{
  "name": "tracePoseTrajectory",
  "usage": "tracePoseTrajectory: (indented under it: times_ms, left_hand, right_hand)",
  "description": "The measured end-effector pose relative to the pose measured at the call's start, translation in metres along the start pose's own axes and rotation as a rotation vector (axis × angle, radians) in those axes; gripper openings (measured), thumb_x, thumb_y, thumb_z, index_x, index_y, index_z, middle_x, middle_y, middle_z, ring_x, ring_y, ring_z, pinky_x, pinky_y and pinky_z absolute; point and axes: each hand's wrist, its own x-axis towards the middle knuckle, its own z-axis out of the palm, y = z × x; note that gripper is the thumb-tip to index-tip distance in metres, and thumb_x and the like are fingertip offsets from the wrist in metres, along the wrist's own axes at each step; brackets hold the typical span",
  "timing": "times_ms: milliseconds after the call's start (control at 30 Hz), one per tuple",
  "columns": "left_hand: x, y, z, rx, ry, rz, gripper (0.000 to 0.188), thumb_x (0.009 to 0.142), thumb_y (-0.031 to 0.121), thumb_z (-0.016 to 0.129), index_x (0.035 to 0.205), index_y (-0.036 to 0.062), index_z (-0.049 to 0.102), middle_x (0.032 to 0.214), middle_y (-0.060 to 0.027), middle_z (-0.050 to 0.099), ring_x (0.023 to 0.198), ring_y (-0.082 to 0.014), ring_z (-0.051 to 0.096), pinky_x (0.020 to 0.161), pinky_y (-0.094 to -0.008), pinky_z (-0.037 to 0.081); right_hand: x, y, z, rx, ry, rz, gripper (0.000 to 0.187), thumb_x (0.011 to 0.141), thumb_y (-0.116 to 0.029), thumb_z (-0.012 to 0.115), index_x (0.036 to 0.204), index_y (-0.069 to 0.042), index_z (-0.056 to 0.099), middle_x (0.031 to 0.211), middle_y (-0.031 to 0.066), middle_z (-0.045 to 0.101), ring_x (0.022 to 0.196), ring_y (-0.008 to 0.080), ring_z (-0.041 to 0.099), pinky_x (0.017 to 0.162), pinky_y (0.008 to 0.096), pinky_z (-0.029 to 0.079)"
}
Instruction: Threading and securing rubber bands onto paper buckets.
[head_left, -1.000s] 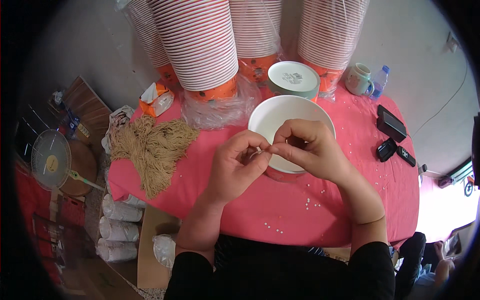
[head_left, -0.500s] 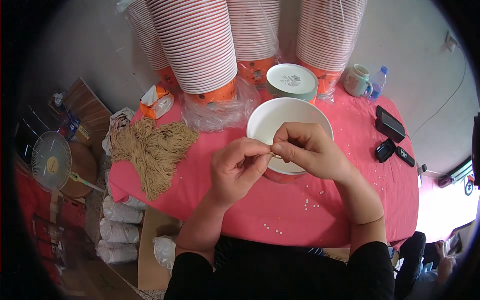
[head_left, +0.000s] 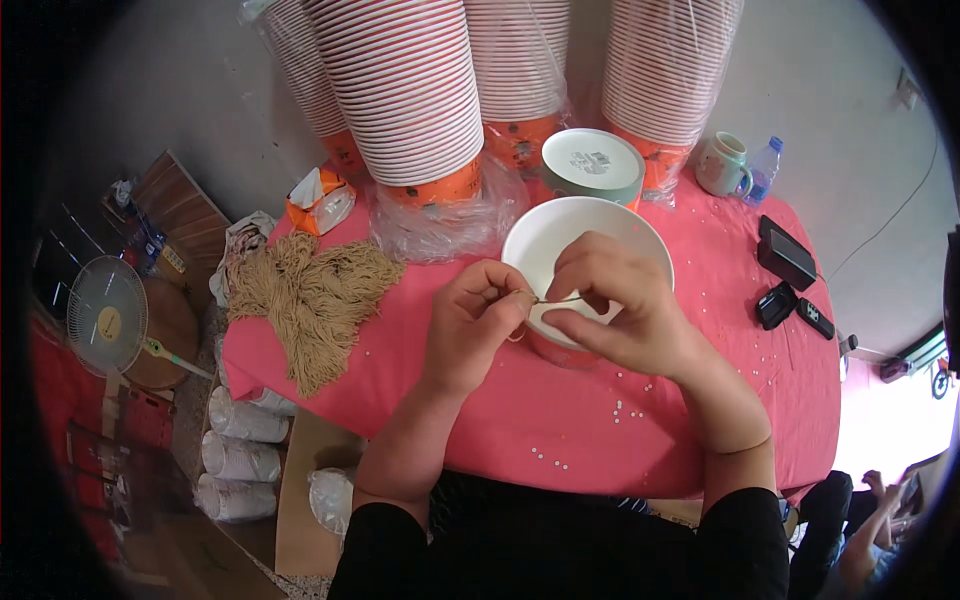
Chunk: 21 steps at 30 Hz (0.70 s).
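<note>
My left hand [head_left: 472, 325] pinches a short, thin cord [head_left: 556, 300] between thumb and forefinger; a pale loop of it shows below the fingertips. The cord's free part points toward my right hand [head_left: 625, 310], whose thumb and forefinger are spread apart around its end. Both hands hover over the near rim of a white paper tub [head_left: 532, 232] with an orange-red outside. What lies in the tub is partly hidden by my right hand. To the left, a heap of tan cords [head_left: 315, 300] is spread on the pink tablecloth [head_left: 480, 420].
Tall stacks of paper tubs [head_left: 405, 90] stand along the back, beside a lidded round container [head_left: 593, 165]. A mug [head_left: 722, 165], a bottle [head_left: 764, 168] and a black case [head_left: 786, 255] sit at the right. Small white beads [head_left: 620, 410] dot the cloth. Another person [head_left: 870, 530] is at lower right.
My fingertips, which met before, have come apart. The right thumb and forefinger have opened, and the left hand keeps its pinch, with the cord now showing between the hands.
</note>
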Motion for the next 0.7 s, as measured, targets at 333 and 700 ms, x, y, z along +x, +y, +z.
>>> tracePoseTrajectory:
  times_ms: [333, 700]
  left_hand:
    - [-0.0019, 0.0053, -0.0062, -0.128, -0.050, -0.109, 0.008, 0.090, 0.009, 0.056, 0.093, 0.0017, 0.059, 0.074, 0.0017, 0.057, 0.066, -0.0036, 0.049, 0.059, -0.0193, 0.040]
    - [-0.0022, 0.0052, -0.0028, -0.072, -0.024, -0.105, 0.007, 0.090, 0.008, 0.056, 0.092, 0.0017, 0.058, 0.074, 0.0012, 0.057, 0.066, -0.0041, 0.050, 0.059, -0.0197, 0.040]
  right_hand:
    - [0.0018, 0.0015, 0.0075, -0.172, 0.086, -0.192, 0.022, 0.072, 0.000, 0.075, 0.090, -0.005, 0.062, 0.085, 0.0063, 0.063, 0.064, 0.0162, 0.059, 0.049, 0.0272, 0.046]
    - [0.0018, 0.0007, 0.0096, -0.304, 0.103, -0.289, 0.019, 0.071, -0.006, 0.073, 0.085, -0.008, 0.061, 0.081, 0.0049, 0.059, 0.064, 0.0232, 0.062, 0.053, 0.0347, 0.049]
